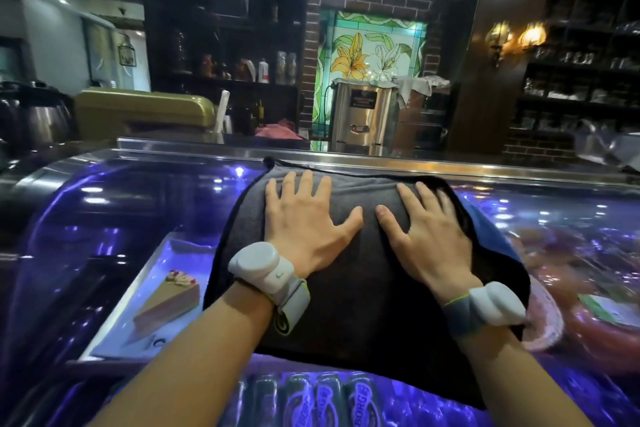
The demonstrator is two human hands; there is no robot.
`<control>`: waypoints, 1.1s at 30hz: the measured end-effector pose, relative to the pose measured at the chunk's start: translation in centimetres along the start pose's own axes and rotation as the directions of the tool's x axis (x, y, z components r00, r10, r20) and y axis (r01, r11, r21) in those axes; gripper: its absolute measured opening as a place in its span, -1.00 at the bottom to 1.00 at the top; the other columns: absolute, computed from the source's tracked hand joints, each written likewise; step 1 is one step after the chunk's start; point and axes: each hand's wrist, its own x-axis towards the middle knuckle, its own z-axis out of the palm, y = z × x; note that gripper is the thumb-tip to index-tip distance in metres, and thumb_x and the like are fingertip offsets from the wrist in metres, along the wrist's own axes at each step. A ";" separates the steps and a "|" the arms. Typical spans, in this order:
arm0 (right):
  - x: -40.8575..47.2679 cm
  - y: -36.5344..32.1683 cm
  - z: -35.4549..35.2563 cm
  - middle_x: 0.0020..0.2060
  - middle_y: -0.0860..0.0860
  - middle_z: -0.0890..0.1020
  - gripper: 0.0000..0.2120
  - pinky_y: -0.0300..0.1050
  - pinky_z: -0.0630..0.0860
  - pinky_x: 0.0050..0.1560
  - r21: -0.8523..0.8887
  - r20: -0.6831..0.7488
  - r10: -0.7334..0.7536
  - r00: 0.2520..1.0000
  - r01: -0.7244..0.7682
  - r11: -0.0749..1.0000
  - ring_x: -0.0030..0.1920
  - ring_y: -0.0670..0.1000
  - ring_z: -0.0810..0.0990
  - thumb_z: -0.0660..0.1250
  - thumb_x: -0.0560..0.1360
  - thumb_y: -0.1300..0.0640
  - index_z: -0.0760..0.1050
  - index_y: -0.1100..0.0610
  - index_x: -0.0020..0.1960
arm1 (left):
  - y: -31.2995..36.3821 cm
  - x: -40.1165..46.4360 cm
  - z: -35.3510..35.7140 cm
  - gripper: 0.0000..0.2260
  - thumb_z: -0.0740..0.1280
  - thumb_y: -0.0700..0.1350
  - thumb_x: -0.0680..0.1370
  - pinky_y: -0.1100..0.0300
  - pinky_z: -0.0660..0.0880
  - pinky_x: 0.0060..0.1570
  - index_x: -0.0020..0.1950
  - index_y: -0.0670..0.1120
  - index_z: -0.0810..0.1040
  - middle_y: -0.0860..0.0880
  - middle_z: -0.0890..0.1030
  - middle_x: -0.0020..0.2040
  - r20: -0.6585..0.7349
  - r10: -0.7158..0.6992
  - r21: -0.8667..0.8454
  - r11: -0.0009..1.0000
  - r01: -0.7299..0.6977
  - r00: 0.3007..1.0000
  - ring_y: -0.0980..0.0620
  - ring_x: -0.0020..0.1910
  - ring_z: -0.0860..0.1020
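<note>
A dark grey cloth point(360, 291) with a blue underside lies spread over the curved glass front of a display case point(104, 211). My left hand point(304, 222) presses flat on the cloth's upper left part, fingers straight and spread. My right hand point(426, 229) lies flat beside it on the upper right part, fingers spread too. Both wrists carry white strapped devices.
Under the glass a slice of cake point(169, 302) sits on a white tray at left, cans point(325, 399) stand below, and packed food shows at right. A steel ledge point(381, 158) runs behind the case. A steel urn point(363, 114) and dark shelves stand beyond.
</note>
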 end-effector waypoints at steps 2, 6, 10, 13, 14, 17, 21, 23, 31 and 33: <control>-0.4 -3.7 1.1 0.55 -0.10 0.18 -0.24 0.16 0.24 0.41 0.009 0.013 -0.032 0.999 0.032 0.999 0.55 0.06 0.06 -0.13 0.38 -0.49 0.15 -0.17 0.49 | -3.8 -0.6 -0.9 -0.26 -0.04 0.42 0.41 -0.20 -0.05 0.49 0.46 0.04 0.30 -0.10 0.31 0.53 -0.031 -0.024 0.021 0.999 0.024 0.999 -0.16 0.53 0.17; -2.3 -9.8 2.9 0.56 -0.09 0.16 -0.26 0.21 0.25 0.39 0.041 -0.016 -0.073 0.997 0.074 0.996 0.56 0.06 0.03 -0.10 0.39 -0.48 0.12 -0.17 0.49 | -9.9 -2.7 -2.8 -0.28 0.00 0.40 0.43 -0.22 0.04 0.49 0.46 0.03 0.31 -0.10 0.36 0.51 -0.102 -0.031 0.066 0.997 0.038 0.994 -0.16 0.51 0.22; -5.8 -16.0 4.9 0.57 -0.04 0.11 -0.26 0.17 0.29 0.39 0.077 -0.060 -0.133 0.989 0.137 0.987 0.57 0.08 -0.03 -0.04 0.43 -0.45 0.08 -0.13 0.51 | -16.5 -5.9 -4.4 -0.31 0.06 0.36 0.46 -0.26 0.09 0.46 0.48 0.02 0.27 -0.11 0.34 0.51 -0.155 -0.024 0.143 0.989 0.047 0.988 -0.18 0.51 0.23; -8.0 -20.0 6.5 0.58 -0.02 0.05 -0.24 0.12 0.30 0.40 0.121 -0.070 -0.187 0.980 0.195 0.973 0.57 0.07 -0.08 -0.03 0.43 -0.44 0.04 -0.11 0.53 | -20.9 -8.6 -5.0 -0.28 0.07 0.35 0.45 -0.27 0.08 0.45 0.52 0.00 0.21 -0.13 0.26 0.55 -0.186 -0.061 0.164 0.982 0.092 0.981 -0.19 0.53 0.16; -8.7 -20.9 6.9 0.59 -0.02 0.03 -0.24 0.10 0.31 0.40 0.128 -0.074 -0.203 0.976 0.211 0.969 0.57 0.07 -0.09 -0.02 0.44 -0.43 0.03 -0.10 0.54 | -21.9 -9.4 -5.1 -0.28 0.07 0.34 0.45 -0.28 0.08 0.45 0.53 -0.01 0.20 -0.14 0.24 0.56 -0.196 -0.067 0.164 0.981 0.100 0.978 -0.20 0.54 0.15; -11.0 -22.3 7.8 0.59 0.00 0.05 -0.25 0.08 0.35 0.37 0.108 -0.112 -0.244 0.963 0.256 0.961 0.55 0.07 -0.08 0.03 0.47 -0.39 0.06 -0.07 0.55 | -23.5 -12.3 -4.5 -0.25 0.08 0.30 0.44 -0.30 0.05 0.43 0.55 -0.04 0.15 -0.16 0.16 0.59 -0.229 -0.093 0.158 0.979 0.131 0.969 -0.21 0.56 0.09; -14.0 -20.7 8.8 0.58 0.02 0.10 -0.24 -0.03 0.42 0.29 0.055 -0.148 -0.289 0.946 0.299 0.953 0.54 0.02 -0.04 0.12 0.46 -0.38 0.07 -0.06 0.55 | -23.0 -16.3 -2.3 -0.19 0.13 0.28 0.41 -0.35 0.00 0.41 0.57 -0.07 0.08 -0.17 0.05 0.61 -0.266 -0.138 0.102 0.980 0.170 0.954 -0.21 0.58 0.00; -15.1 -19.5 9.2 0.58 0.01 0.12 -0.23 -0.08 0.41 0.28 0.044 -0.152 -0.301 0.942 0.310 0.950 0.55 0.01 0.00 0.13 0.46 -0.39 0.08 -0.07 0.55 | -22.6 -17.6 -1.1 -0.17 0.14 0.27 0.40 -0.38 0.00 0.40 0.57 -0.11 0.06 -0.19 0.03 0.61 -0.270 -0.149 0.106 0.977 0.183 0.951 -0.24 0.58 -0.01; -15.1 -14.0 8.3 0.56 -0.01 0.17 -0.26 -0.19 0.15 0.42 0.082 -0.167 -0.315 0.934 0.332 0.940 0.52 -0.01 0.12 0.18 0.45 -0.37 0.10 -0.13 0.54 | -18.0 -17.5 1.2 -0.10 0.16 0.27 0.36 -0.43 -0.01 0.38 0.56 -0.21 0.05 -0.30 0.01 0.58 -0.251 -0.150 0.168 0.966 0.196 0.956 -0.34 0.55 -0.01; -14.6 -12.3 7.6 0.56 -0.01 0.17 -0.26 -0.27 0.01 0.41 0.080 -0.178 -0.303 0.936 0.320 0.944 0.53 -0.01 0.08 0.19 0.45 -0.36 0.12 -0.12 0.54 | -16.4 -16.9 1.6 -0.10 0.17 0.28 0.36 -0.42 -0.03 0.39 0.56 -0.20 0.05 -0.30 0.02 0.59 -0.246 -0.130 0.179 0.968 0.177 0.961 -0.34 0.55 0.00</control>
